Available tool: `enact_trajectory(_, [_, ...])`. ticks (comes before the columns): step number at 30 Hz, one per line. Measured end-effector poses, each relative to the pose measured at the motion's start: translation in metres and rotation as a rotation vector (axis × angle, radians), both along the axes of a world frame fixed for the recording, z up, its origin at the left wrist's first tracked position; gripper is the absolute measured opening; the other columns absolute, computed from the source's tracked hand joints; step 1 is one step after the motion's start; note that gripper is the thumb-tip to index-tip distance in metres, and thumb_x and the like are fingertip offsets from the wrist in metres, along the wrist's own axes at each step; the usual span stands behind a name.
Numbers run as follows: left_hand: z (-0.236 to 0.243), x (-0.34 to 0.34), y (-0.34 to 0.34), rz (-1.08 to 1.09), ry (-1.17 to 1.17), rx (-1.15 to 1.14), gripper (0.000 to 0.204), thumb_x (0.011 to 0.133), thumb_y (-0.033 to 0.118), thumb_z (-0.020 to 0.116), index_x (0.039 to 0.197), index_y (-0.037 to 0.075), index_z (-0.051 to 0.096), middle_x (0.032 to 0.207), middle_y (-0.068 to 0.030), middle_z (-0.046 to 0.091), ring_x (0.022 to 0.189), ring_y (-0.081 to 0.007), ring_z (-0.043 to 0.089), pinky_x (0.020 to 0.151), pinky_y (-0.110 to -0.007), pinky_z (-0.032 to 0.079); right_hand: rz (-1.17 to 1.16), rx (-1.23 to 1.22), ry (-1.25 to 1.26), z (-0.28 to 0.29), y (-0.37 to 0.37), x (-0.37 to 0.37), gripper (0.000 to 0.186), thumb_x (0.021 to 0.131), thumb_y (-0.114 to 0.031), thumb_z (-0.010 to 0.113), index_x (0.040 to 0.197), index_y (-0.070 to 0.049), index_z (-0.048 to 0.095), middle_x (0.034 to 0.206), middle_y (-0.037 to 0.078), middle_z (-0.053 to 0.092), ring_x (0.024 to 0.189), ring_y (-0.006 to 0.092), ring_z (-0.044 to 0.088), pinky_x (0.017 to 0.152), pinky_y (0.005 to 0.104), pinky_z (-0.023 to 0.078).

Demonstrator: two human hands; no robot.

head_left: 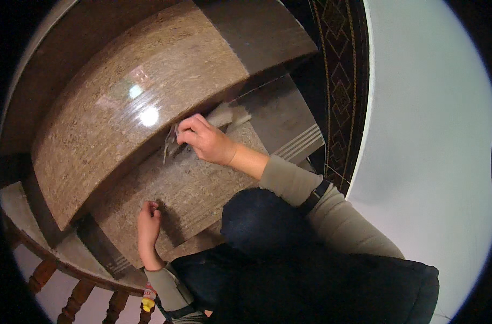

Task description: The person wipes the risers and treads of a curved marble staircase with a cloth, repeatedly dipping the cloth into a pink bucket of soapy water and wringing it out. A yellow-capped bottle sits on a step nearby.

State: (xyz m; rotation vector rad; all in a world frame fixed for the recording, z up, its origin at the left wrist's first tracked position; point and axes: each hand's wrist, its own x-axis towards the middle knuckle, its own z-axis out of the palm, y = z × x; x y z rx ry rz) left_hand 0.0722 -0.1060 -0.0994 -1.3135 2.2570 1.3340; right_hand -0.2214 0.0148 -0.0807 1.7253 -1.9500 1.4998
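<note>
A crumpled greyish-white cloth (221, 115) is in my right hand (205, 141), whose fingers are bent around it. Part of the cloth hangs down past my fingertips, and the rest trails to the right. This hand is just below the front edge of the upper stone step (143, 70), over the inner part of the lower step (202, 178). Lower and to the left, my left hand (148, 227) hovers by the lower step's left part with its fingers curled in. Nothing shows in its grasp.
Grey stone panels (281, 116) border the brown steps on the right. Beyond them runs a dark patterned strip (337, 81) and a white wall (424, 135). Wooden balusters (78, 299) stand at the lower left. A red bottle with a yellow cap (148, 298) is beside my left forearm.
</note>
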Motion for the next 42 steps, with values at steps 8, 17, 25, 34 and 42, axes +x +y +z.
enact_trajectory(8, [0.006,0.027,-0.001,0.078,-0.095,-0.017,0.017,0.084,0.005,0.048,0.099,0.001,0.053,0.084,-0.0165,0.060,0.074,-0.0265,0.057,0.067,-0.035,0.044,-0.811,0.055,-0.527,-0.020,0.106,-0.086,0.014,0.085,-0.004,0.048,0.097,-0.002,0.054,0.095,0.011,0.057,0.085,0.0201,0.054,0.078,0.0308,0.043])
enact_trajectory(17, [-0.002,0.014,-0.005,-0.003,-0.054,-0.025,0.016,0.083,0.006,0.048,0.098,0.001,0.054,0.084,-0.0169,0.061,0.076,-0.0287,0.059,0.068,-0.035,0.045,-0.495,-0.592,-1.165,0.005,0.094,-0.122,0.040,0.084,-0.002,0.059,0.119,0.001,0.040,0.105,0.012,0.054,0.093,0.0181,0.054,0.078,0.0330,0.044])
enact_trajectory(25, [-0.023,0.019,-0.009,0.010,0.016,0.003,0.016,0.082,0.004,0.048,0.097,0.000,0.054,0.083,-0.0151,0.060,0.074,-0.0246,0.058,0.068,-0.033,0.045,-1.058,0.014,-0.963,-0.076,0.049,-0.109,0.024,0.073,0.002,0.054,0.097,0.002,0.052,0.096,0.013,0.057,0.094,0.0253,0.054,0.086,0.0317,0.040])
enact_trajectory(34, [-0.006,0.015,-0.004,0.006,-0.071,0.024,0.015,0.082,0.003,0.048,0.095,0.000,0.054,0.078,-0.0134,0.059,0.071,-0.0216,0.056,0.065,-0.032,0.045,-0.868,-0.599,-0.527,0.034,0.095,-0.180,0.025,0.093,-0.017,0.046,0.109,0.001,0.043,0.101,0.012,0.052,0.090,0.0214,0.051,0.084,0.0347,0.042])
enact_trajectory(42, [-0.001,0.008,0.001,-0.072,-0.118,-0.044,0.014,0.084,0.007,0.051,0.095,-0.001,0.055,0.085,-0.0174,0.062,0.079,-0.0304,0.060,0.069,-0.036,0.046,-1.035,-0.220,-0.170,-0.023,0.070,-0.174,0.049,0.095,-0.018,0.037,0.137,0.004,0.023,0.144,0.024,0.022,0.132,0.0376,0.022,0.109,0.0419,0.018])
